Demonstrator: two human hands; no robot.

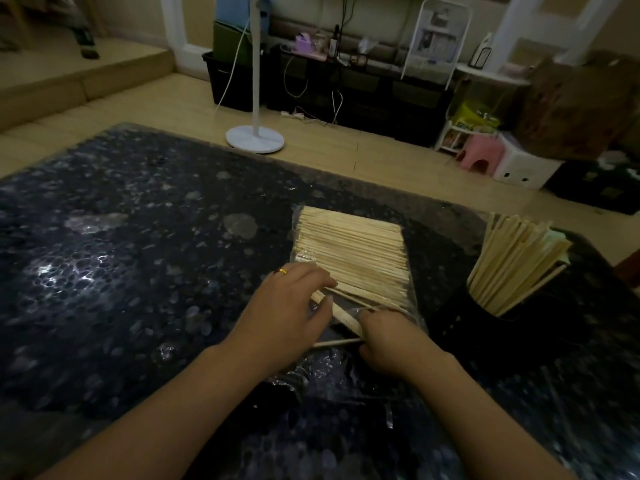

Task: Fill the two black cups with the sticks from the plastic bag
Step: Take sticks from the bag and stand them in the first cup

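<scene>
Dozens of sticks [349, 251] lying flat in the clear plastic bag [410, 306] at the middle of the dark speckled table [121, 271]. Left hand [287, 313] pinching a few at the bag's near end — right hand [388, 341] curling round the same loose ones. Just right, a black cup [485, 327] bristling with upright sticks, standing close beside the bag. Beyond the far edge, a white fan base [255, 138], a pink stool [479, 155] — cluttered shelves behind.
</scene>
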